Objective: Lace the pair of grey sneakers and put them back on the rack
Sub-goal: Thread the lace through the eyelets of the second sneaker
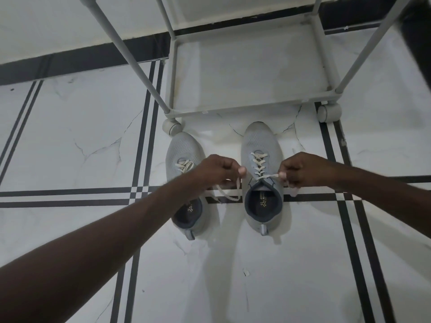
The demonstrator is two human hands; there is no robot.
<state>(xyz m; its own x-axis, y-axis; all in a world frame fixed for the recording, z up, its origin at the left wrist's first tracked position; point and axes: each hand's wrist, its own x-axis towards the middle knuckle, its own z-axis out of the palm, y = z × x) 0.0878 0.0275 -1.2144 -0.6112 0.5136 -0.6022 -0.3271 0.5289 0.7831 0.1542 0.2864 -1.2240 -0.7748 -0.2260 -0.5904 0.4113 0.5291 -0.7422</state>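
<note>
Two grey sneakers stand side by side on the floor, toes toward the rack. The right sneaker point(261, 145) has its cream lace point(260, 165) criss-crossed up the eyelets. My left hand point(218, 170) pinches one end of that lace to the left of the shoe, and the end droops down to the floor. My right hand point(300, 169) pinches the other end, pulled out to the right. The left sneaker point(180, 150) is partly hidden under my left forearm; its lace shows only near the toe end.
A grey tube-frame shoe rack point(245, 108) on small casters stands just beyond the shoes, its lowest shelf bare. The floor is white marble tile with black stripes, and a dark skirting runs along the wall behind.
</note>
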